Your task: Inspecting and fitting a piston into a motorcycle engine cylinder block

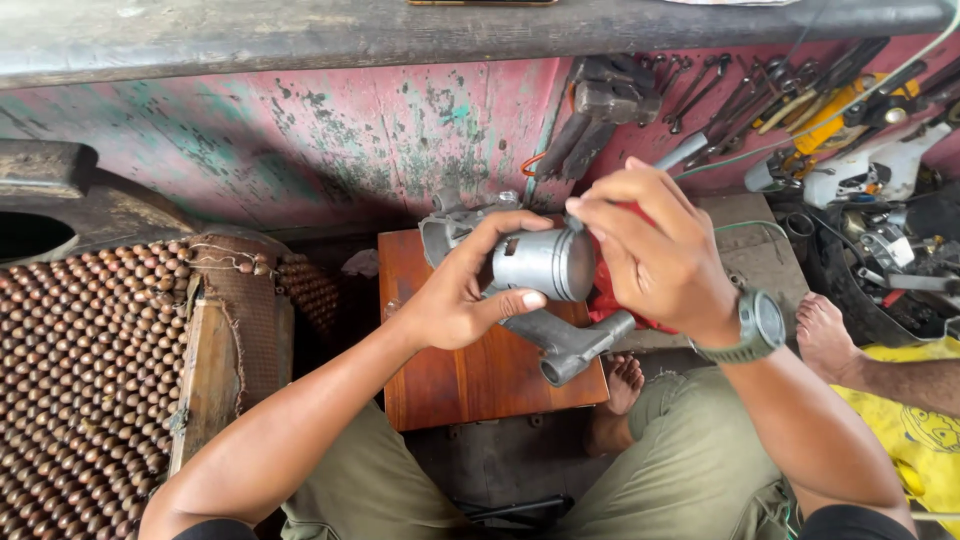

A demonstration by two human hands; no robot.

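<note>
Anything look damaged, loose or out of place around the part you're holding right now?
The piston held by the left hand and right hand shows no visible damage. The wall behind has badly flaked paint, and tools lie piled loosely at the right. Nothing spilled.

A single head-worn camera looks steeply down from close above the person's lap and the small wooden stool (pixel 480 370). It faces forward toward the peeling pink wall (pixel 330 140). No second view overlaps it.

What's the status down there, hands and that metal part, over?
Left hand gripping grey metal piston. Right hand pinching at its top edge. Red rag behind; wooden stool beneath. Nothing in the way.
</note>
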